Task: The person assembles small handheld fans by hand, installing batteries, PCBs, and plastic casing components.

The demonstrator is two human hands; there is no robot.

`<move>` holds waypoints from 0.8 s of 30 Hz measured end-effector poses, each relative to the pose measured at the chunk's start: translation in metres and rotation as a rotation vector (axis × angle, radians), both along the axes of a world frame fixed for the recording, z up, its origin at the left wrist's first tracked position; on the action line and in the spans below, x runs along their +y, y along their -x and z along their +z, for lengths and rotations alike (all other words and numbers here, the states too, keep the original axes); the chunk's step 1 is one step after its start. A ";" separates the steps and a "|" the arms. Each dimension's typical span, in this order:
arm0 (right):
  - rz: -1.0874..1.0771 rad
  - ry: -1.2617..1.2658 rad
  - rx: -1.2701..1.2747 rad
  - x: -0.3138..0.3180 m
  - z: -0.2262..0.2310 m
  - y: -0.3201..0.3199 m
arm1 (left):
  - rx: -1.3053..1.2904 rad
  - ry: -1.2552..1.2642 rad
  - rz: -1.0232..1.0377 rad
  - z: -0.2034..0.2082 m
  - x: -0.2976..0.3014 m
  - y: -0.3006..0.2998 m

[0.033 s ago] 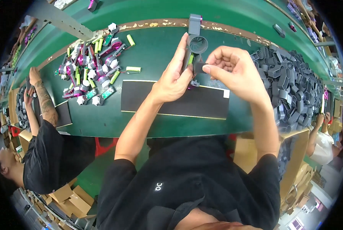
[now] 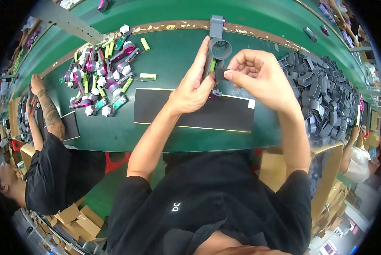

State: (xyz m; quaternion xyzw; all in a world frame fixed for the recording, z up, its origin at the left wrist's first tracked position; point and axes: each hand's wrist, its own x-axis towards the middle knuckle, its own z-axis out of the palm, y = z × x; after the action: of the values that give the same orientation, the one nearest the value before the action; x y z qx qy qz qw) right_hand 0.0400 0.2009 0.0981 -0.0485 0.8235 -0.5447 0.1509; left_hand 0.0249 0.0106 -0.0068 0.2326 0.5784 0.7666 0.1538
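A grey plastic housing with a round ribbed opening (image 2: pixel 220 48) is held up over the bench by my left hand (image 2: pixel 189 92), its fingers stretched along one side and its thumb on the other. Inside the housing's lower part shows a green battery cell (image 2: pixel 212 65), with a purple-and-grey end below it. My right hand (image 2: pixel 262 78) is closed in a pinch, thumb against forefinger, on the edge of a small thin dark piece (image 2: pixel 220 73) beside the housing. Whether that piece is stuck to the housing is hidden. Beneath both hands lies a black mat (image 2: pixel 169 108).
Left on the green bench is a pile of purple-and-grey motor assemblies (image 2: pixel 90 66) with green batteries. A heap of grey housings (image 2: pixel 322 93) lies at right. One grey-and-purple unit (image 2: pixel 216 27) stands at the far edge. A co-worker's arm (image 2: pixel 52 112) is at left; a cardboard box (image 2: pixel 326 170) is near right.
The small dark piece at my right fingertips has turned slightly and shows less of its face. My left hand and the housing have hardly moved.
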 end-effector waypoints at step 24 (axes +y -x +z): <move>0.071 0.030 -0.119 0.010 -0.005 0.024 | -0.195 -0.121 -0.132 -0.009 0.001 0.000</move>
State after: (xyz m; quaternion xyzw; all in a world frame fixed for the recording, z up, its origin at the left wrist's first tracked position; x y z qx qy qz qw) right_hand 0.0161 0.2114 0.0934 -0.0474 0.8027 -0.5530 0.2181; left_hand 0.0248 0.0116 -0.0155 0.2033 0.4967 0.8073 0.2454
